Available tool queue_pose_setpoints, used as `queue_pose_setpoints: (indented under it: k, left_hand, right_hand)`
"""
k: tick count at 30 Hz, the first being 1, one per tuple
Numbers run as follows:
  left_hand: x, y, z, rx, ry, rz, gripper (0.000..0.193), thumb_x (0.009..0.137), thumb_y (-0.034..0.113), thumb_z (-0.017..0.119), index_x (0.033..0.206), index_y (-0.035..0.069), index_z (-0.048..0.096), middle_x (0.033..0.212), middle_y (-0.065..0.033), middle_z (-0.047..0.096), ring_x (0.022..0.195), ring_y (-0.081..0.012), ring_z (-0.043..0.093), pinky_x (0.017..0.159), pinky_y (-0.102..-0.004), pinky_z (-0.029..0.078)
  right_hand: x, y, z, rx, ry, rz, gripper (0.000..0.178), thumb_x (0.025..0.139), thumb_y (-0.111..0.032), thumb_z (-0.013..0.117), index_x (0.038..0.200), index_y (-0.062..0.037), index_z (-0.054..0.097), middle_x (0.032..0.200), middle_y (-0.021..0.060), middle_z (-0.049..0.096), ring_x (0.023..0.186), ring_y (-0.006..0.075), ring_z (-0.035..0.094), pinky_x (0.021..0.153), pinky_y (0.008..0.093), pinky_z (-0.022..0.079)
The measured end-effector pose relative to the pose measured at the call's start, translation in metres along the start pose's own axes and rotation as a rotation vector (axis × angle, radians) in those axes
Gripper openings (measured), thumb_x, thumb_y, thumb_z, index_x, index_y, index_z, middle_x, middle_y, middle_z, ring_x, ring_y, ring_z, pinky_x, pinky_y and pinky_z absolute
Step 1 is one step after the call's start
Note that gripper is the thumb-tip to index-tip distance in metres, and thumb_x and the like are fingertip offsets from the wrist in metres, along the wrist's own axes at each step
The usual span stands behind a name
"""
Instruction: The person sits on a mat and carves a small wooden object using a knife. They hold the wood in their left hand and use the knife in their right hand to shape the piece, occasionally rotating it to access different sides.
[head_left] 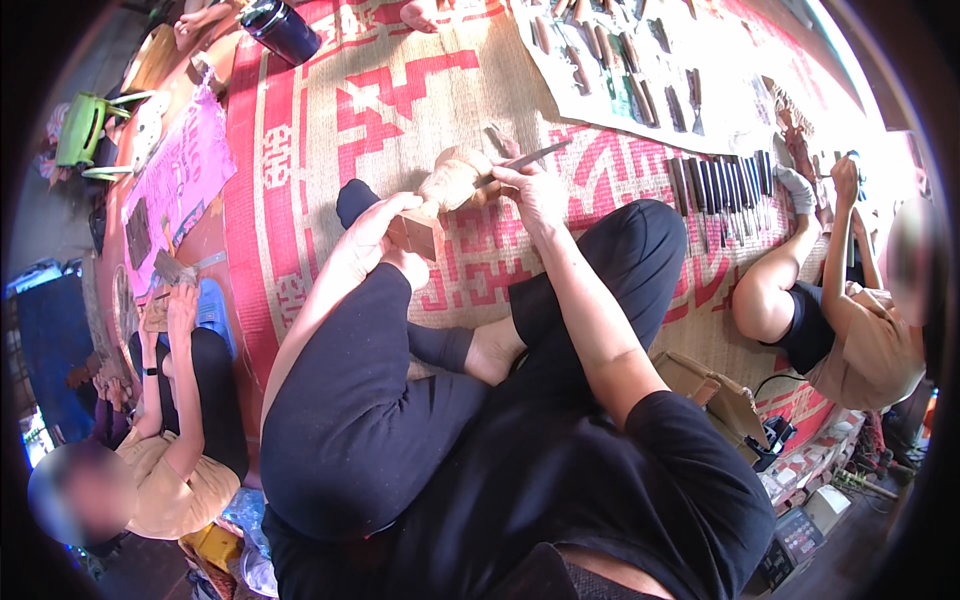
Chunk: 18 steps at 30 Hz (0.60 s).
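Note:
A pale wooden carving (455,178) with rounded forms rises from a square block base (418,236), tilted over my lap. My left hand (378,226) is closed around its base end, by my bent knee. My right hand (532,190) pinches a long, thin dark tool (541,154). One end of that tool sticks out past my fingers to the upper right; the other meets the carving's right side. Whether it is a file or a chisel I cannot tell. Part of my left hand's fingers is hidden behind the block.
A red and tan woven mat (330,130) lies under me. To the right are a row of carving tools (725,185) and a white cloth (590,105) with more tools. A dark canister (280,30) stands far left. People work at both sides; a cardboard box (710,395) sits right.

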<state>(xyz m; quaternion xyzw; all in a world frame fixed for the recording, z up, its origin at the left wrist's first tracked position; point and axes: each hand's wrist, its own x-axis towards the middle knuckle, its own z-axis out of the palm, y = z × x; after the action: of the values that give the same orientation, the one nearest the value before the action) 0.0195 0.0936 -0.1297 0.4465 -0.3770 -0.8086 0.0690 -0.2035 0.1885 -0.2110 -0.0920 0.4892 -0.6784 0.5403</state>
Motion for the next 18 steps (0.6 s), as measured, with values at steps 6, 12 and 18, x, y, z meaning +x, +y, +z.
queue_pose_setpoints:
  k: [6, 12, 18]
  left_hand:
    - [-0.001, 0.0, 0.002, 0.0, 0.001, 0.0, 0.028, 0.086, 0.023, 0.058, 0.108, 0.005, 0.06, 0.096, -0.0044, 0.064, 0.087, -0.0134, 0.061, 0.077, -0.0279, 0.048]
    - [-0.003, 0.0, 0.0, 0.002, 0.007, -0.002, 0.029, 0.086, 0.023, 0.059, 0.108, 0.005, 0.06, 0.096, -0.0043, 0.064, 0.087, -0.0134, 0.061, 0.077, -0.028, 0.048]
    - [0.001, 0.0, 0.002, 0.002, 0.005, -0.001, 0.029, 0.086, 0.024, 0.059, 0.108, 0.005, 0.06, 0.096, -0.0042, 0.064, 0.087, -0.0134, 0.061, 0.077, -0.0282, 0.048]
  right_hand:
    - [0.013, 0.004, -0.012, 0.007, 0.107, 0.048, 0.011, 0.083, -0.005, 0.066, 0.094, -0.0038, 0.067, 0.086, 0.0044, 0.068, 0.075, 0.0093, 0.061, 0.066, 0.0213, 0.045]
    - [0.005, 0.008, -0.004, -0.05, 0.003, -0.044, 0.015, 0.079, -0.007, 0.069, 0.093, -0.0027, 0.065, 0.083, 0.0049, 0.068, 0.071, 0.0102, 0.061, 0.066, 0.0236, 0.046]
    - [0.006, -0.002, -0.006, 0.02, 0.11, 0.045, 0.011, 0.082, -0.005, 0.067, 0.091, 0.0004, 0.066, 0.082, 0.0054, 0.067, 0.069, 0.0095, 0.06, 0.066, 0.0217, 0.046]
